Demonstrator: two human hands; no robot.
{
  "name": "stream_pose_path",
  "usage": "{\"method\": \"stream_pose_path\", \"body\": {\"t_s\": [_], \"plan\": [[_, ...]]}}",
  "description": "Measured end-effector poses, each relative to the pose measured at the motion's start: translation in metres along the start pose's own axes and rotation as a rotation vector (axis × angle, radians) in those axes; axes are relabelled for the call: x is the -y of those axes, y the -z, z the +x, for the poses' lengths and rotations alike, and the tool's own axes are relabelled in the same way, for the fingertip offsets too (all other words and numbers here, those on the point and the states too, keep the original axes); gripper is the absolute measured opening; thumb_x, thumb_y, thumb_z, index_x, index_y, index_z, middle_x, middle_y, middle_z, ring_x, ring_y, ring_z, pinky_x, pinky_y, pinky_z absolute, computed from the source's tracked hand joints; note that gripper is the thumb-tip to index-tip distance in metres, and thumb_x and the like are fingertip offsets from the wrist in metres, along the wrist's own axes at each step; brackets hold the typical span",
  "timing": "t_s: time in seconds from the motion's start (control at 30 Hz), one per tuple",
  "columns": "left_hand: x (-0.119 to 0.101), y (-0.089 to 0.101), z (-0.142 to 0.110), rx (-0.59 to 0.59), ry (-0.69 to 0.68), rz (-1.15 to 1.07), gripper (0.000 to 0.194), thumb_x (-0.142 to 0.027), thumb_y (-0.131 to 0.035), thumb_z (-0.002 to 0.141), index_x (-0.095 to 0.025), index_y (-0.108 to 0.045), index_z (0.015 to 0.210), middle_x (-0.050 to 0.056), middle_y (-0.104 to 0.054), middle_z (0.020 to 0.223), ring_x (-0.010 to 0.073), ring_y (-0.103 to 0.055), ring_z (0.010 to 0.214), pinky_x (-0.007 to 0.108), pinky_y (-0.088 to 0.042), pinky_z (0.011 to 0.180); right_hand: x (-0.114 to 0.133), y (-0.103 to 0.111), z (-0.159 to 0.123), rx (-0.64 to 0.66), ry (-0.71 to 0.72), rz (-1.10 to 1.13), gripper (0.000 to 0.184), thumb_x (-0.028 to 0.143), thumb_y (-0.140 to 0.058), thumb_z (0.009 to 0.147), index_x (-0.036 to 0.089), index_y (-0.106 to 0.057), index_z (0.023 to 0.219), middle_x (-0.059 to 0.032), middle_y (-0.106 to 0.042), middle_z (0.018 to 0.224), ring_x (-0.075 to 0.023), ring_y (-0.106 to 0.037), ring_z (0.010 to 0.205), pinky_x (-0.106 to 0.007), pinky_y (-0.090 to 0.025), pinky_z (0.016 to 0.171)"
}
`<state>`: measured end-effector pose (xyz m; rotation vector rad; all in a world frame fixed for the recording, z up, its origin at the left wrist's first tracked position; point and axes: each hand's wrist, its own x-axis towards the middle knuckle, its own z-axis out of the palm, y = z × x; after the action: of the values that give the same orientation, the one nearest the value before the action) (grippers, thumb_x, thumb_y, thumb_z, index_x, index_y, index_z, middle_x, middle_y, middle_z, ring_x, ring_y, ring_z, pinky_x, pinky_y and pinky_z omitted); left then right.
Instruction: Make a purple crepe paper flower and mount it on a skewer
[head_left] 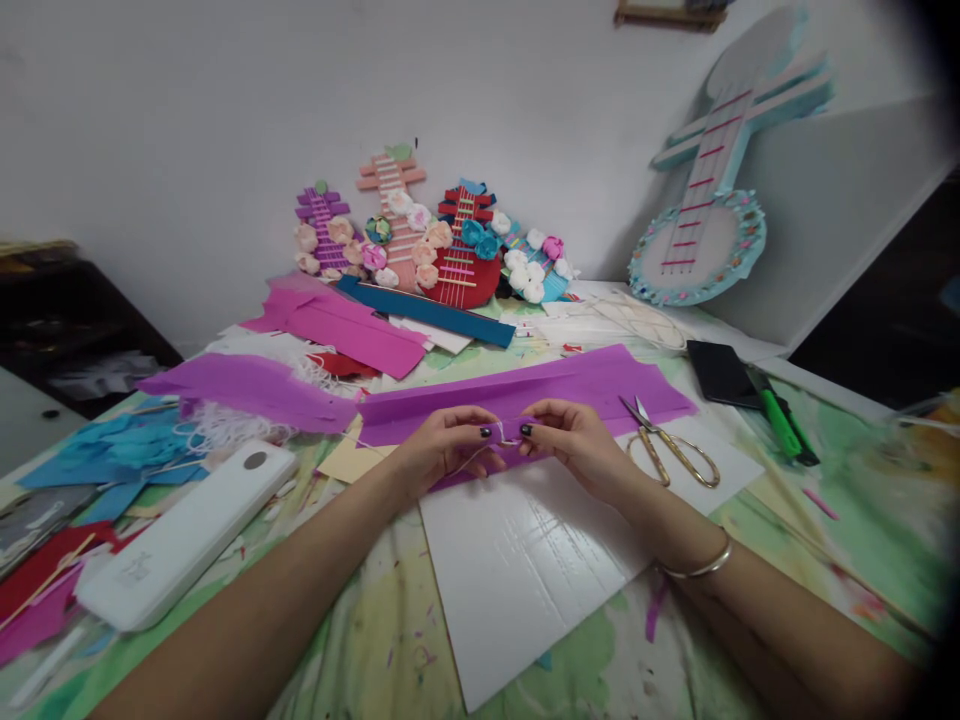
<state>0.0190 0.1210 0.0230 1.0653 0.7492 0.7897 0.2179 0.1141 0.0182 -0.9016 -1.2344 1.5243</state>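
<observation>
Bare forearms lead to the left hand and right hand, fingers pinched nearly closed on white string, thin and looped, running between both hands. String is held over creased purple paper, which overlaps a white board; gold-handled scissors lie beside the right hand.

White for string and board, purple for paper, gold for scissor handles, black for nails, blotchy green and yellow for tablecloth.
</observation>
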Motion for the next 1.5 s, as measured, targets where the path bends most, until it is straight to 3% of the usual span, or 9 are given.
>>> {"method": "stream_pose_path", "body": {"t_s": [0.1,0.2,0.27,0.43,0.7,1.0,1.2,1.5], "plan": [[0.0,0.0,0.0,-0.096,-0.033,0.101,0.029,-0.02,-0.073,0.07,-0.011,-0.065,0.096,0.005,-0.069,0.074,0.0122,-0.064,0.059,0.022,-0.051,0.055,-0.001,0.0,0.0,0.013,0.003,-0.013,0.025,0.025,-0.076,0.064,0.014,-0.062,0.082,-0.0023,-0.067,0.068,-0.0133,-0.064,0.059,-0.026,-0.05,0.059],[0.001,0.0,0.001,-0.149,-0.097,0.204,0.026,-0.02,-0.075,0.067,-0.011,-0.068,0.091,0.002,-0.067,0.063,0.0054,-0.053,0.043,0.016,-0.041,0.043,-0.003,0.001,0.0,0.017,0.002,-0.027,0.025,0.025,-0.075,0.064,0.015,-0.062,0.082,-0.0013,-0.066,0.065,-0.0129,-0.063,0.058,-0.025,-0.05,0.058],[0.0,0.0,0.0,-0.143,-0.121,0.238,0.021,-0.019,-0.075,0.066,-0.011,-0.067,0.084,0.002,-0.066,0.06,0.0064,-0.055,0.044,0.015,-0.037,0.039,-0.004,0.001,0.0,0.024,0.003,-0.032,0.024,0.025,-0.075,0.064,0.015,-0.062,0.082,-0.0011,-0.065,0.064,-0.0129,-0.063,0.058,-0.025,-0.05,0.058],[-0.006,-0.006,-0.004,-0.067,-0.123,0.238,0.021,-0.017,-0.074,0.064,-0.014,-0.056,0.075,0.0,-0.064,0.057,0.0115,-0.062,0.05,0.019,-0.047,0.048,-0.003,0.0,-0.001,0.058,0.014,-0.08,0.024,0.025,-0.074,0.065,0.014,-0.063,0.084,-0.0014,-0.065,0.065,-0.0126,-0.062,0.059,-0.026,-0.049,0.06],[-0.003,-0.011,-0.006,0.059,-0.116,0.27,0.021,-0.017,-0.068,0.068,-0.015,-0.05,0.078,-0.004,-0.058,0.056,0.0119,-0.062,0.047,0.018,-0.046,0.046,0.0,-0.009,-0.007,0.076,0.079,-0.337,0.016,0.022,-0.067,0.07,0.015,-0.066,0.084,-0.0022,-0.065,0.075,-0.0128,-0.06,0.067,-0.025,-0.047,0.064],[-0.001,-0.013,-0.007,0.11,-0.119,0.295,0.019,-0.013,-0.064,0.068,-0.015,-0.049,0.079,-0.004,-0.058,0.055,0.0112,-0.061,0.047,0.02,-0.047,0.048,-0.003,-0.012,-0.008,0.076,0.085,-0.439,0.013,0.015,-0.06,0.069,0.014,-0.065,0.081,0.0003,-0.062,0.067,-0.01,-0.054,0.061,-0.021,-0.041,0.057],[0.003,-0.012,-0.008,0.192,-0.088,0.251,0.016,-0.011,-0.059,0.073,-0.017,-0.045,0.077,-0.004,-0.058,0.049,0.0107,-0.06,0.046,0.018,-0.044,0.047,-0.004,-0.011,-0.008,0.094,0.112,-0.473,0.013,0.019,-0.062,0.069,0.015,-0.066,0.08,-0.0023,-0.064,0.074,-0.0119,-0.056,0.066,-0.022,-0.042,0.059],[0.0,-0.016,-0.007,0.125,-0.099,0.252,0.022,-0.017,-0.067,0.071,-0.015,-0.048,0.082,-0.004,-0.058,0.06,0.0121,-0.063,0.047,0.023,-0.051,0.048,-0.005,-0.012,-0.008,0.074,0.145,-0.487,0.008,0.019,-0.063,0.068,0.015,-0.059,0.074,-0.0001,-0.06,0.072,-0.0105,-0.054,0.064,-0.021,-0.04,0.058]]}}
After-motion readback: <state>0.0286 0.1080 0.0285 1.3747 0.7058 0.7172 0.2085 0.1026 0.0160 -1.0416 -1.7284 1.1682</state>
